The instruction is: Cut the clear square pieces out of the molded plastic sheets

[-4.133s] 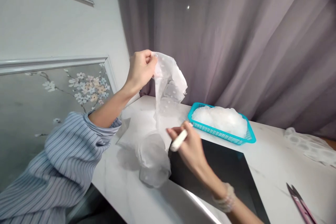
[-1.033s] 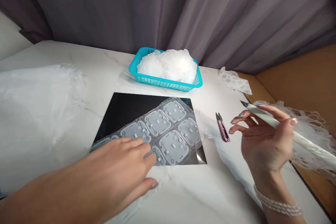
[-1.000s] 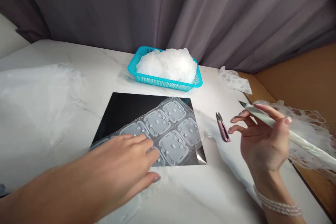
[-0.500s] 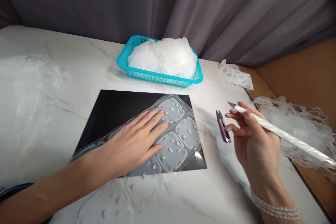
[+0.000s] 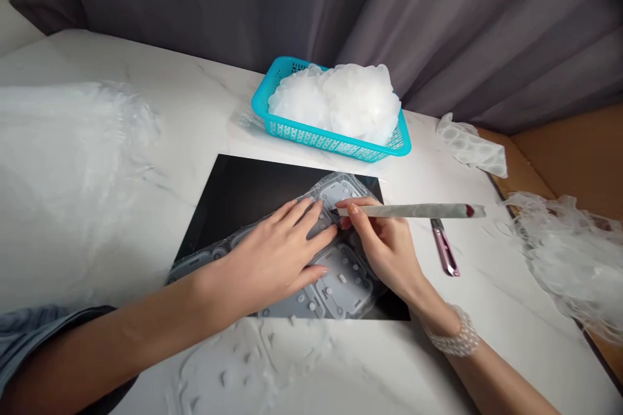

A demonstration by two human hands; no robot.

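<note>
My left hand (image 5: 287,253) lies flat, fingers spread, on a translucent molded sheet (image 5: 343,280) of rounded panels with small raised nubs. That sheet rests on a glossy black mat (image 5: 253,191) and hangs over its front edge. Pinched in my right hand (image 5: 387,240) is a craft knife (image 5: 413,210) with a pale pearly handle, its blade tip down at the sheet close to my left fingertips. The exact contact of the blade is hard to see. Just right of my right hand, thread snips (image 5: 446,253) with a pinkish body lie on the table.
A blue plastic basket (image 5: 321,141) heaped with translucent white pieces (image 5: 341,100) stands behind the mat. Clear film or bags (image 5: 68,188) cover the left. Scrap webbing (image 5: 574,259) piles up at right, with a cut-out sheet (image 5: 472,146) behind it. A grey curtain (image 5: 219,6) hangs at the back.
My right hand has swung left with the craft knife, from beside the snips to the sheet. My left hand stays on the sheet. The view has shifted slightly left.
</note>
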